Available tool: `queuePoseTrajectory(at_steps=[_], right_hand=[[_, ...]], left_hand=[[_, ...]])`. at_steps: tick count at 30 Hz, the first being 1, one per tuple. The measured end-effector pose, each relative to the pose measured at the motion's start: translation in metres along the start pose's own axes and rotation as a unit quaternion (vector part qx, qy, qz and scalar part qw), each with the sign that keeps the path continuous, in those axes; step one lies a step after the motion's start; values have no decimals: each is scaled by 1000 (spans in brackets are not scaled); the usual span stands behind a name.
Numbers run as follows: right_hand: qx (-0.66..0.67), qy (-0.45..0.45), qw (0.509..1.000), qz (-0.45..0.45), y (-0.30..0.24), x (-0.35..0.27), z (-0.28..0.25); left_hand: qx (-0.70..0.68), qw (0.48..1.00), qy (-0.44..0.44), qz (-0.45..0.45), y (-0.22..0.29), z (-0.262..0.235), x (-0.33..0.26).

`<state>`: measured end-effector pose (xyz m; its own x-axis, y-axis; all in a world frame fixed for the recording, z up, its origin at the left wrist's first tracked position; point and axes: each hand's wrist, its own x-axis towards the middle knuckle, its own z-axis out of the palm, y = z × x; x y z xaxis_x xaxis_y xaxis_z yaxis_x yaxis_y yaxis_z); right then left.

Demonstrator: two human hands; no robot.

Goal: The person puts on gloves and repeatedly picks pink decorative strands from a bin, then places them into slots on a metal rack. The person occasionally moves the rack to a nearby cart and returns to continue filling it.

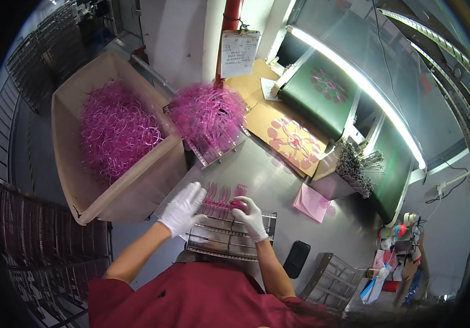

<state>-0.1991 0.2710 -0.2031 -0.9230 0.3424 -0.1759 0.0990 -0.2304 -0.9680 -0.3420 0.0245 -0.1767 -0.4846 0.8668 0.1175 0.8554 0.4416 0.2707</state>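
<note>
In front of me a metal rack [229, 240] with wire-like crossbars lies on the metal table. A row of thin, see-through pink plastic pieces [216, 203] stands along its far edge. My left hand [183, 210], in a white glove, is stretched out flat beside the left end of that row, holding nothing. At the row's right end my gloved right hand [251, 217] has thumb and fingers closed around a pink plastic piece [239, 204]. The fingers partly cover that piece, so its full shape is hidden.
A large beige tub [153, 175] full of tangled pink strands stands at left. Another pink heap [207, 115] lies on a rack beyond. Rightward are flat pink parts on cardboard [257, 123], pink paper [310, 203], a black phone [297, 259], a second rack [331, 281] and green conveyor belts [317, 90].
</note>
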Motion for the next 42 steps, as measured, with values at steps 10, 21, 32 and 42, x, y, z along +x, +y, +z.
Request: queuePoseTrajectory(at_steps=[10,21,32,42], right_hand=[[-422,-54,890,-163,-8,6,17],[-475,-47,870,-123,-1,-16,-48],[-506,12,862,-26,-66,36,-160],[-710,233,661,71,-44,260,-246]], left_hand=[[74,988,-57,124,9,-17,33],[26,987,-57,151,4,-14,31],[-82,968,-23,235,27,31,77],[-55,993,-37,100,23,-9,50]])
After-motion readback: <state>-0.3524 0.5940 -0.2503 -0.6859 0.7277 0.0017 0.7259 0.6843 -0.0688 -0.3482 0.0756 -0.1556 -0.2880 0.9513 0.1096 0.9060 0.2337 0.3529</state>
